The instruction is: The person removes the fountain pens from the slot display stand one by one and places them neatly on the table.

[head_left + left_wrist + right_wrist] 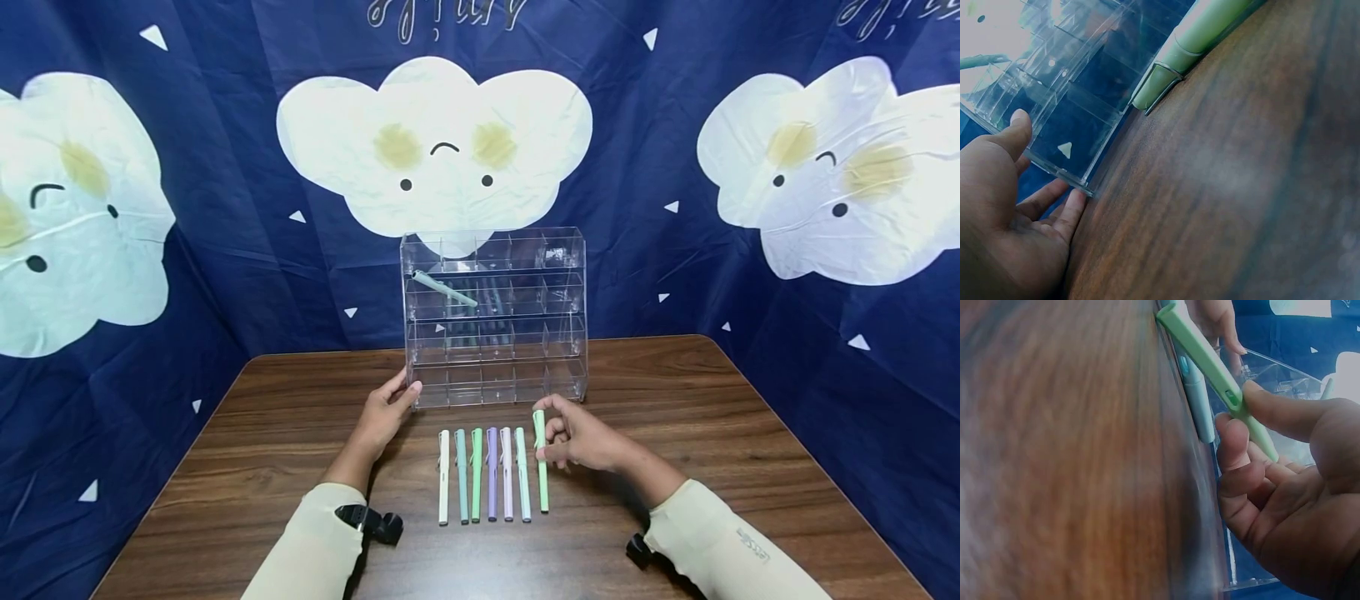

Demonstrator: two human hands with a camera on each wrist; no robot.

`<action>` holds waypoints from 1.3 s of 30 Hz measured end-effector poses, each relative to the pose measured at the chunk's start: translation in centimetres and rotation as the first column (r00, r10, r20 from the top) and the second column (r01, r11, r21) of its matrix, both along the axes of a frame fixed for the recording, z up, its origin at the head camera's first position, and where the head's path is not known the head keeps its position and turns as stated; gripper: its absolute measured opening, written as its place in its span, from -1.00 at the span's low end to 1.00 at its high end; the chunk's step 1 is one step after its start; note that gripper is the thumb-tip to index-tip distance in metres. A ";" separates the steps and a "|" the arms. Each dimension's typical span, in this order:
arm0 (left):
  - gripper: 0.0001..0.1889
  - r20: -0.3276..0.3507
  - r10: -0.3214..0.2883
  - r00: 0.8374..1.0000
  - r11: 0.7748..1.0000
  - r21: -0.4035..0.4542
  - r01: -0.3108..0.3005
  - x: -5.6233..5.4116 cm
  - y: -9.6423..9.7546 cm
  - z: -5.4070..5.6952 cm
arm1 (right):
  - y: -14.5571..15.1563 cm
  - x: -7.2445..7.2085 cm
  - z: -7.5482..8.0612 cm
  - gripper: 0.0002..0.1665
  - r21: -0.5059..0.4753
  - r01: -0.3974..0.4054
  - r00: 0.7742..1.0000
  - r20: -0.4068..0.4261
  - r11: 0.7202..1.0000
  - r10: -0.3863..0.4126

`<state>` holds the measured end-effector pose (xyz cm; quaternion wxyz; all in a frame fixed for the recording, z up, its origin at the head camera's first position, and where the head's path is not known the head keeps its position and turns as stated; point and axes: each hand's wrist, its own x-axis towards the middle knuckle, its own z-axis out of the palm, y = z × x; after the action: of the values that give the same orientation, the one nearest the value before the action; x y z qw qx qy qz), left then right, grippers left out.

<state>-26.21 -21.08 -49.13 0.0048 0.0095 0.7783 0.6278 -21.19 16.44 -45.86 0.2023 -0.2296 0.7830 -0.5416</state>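
My right hand point(583, 435) pinches a light green pen point(542, 475) between thumb and fingers at the right end of a row of pens. In the right wrist view the same pen point(1204, 353) is tilted, its end raised off the table. A clear acrylic display rack point(497, 373) with tiered compartments stands behind the row. My left hand point(382, 414) holds the rack's lower left corner, thumb in front; the other fingers are partly hidden behind it in the head view. A pale teal pen point(444, 288) lies slanted in the rack's upper left.
Side by side on the wooden table point(300, 467) lie several pens, among them a white pen point(443, 479), a purple pen point(492, 475) and a pale mint pen point(522, 475). A dark blue cloth point(247, 275) with cloud prints hangs behind and at both sides.
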 end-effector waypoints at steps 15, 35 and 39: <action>-0.33 0.004 -0.008 1.000 1.000 -0.013 0.008 0.0 -0.1 0.1 | -0.2 0.1 -1.3 -0.16 0.029 -0.001 0.999 0.033 1.000 0.000; -0.33 -0.002 0.003 1.000 1.000 -0.013 -0.003 0.0 0.0 0.0 | -0.7 0.1 -2.4 -0.13 0.049 0.058 0.997 0.051 0.997 -0.060; -0.33 0.001 -0.001 1.000 1.000 -0.014 0.001 0.0 0.1 0.1 | -0.7 0.1 -2.3 -0.13 0.042 0.054 0.997 0.056 0.998 -0.057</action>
<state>-26.19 -20.99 -49.04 0.0054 0.0097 0.7828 0.6221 -21.07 15.73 -48.17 0.2140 -0.1881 0.7937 -0.5375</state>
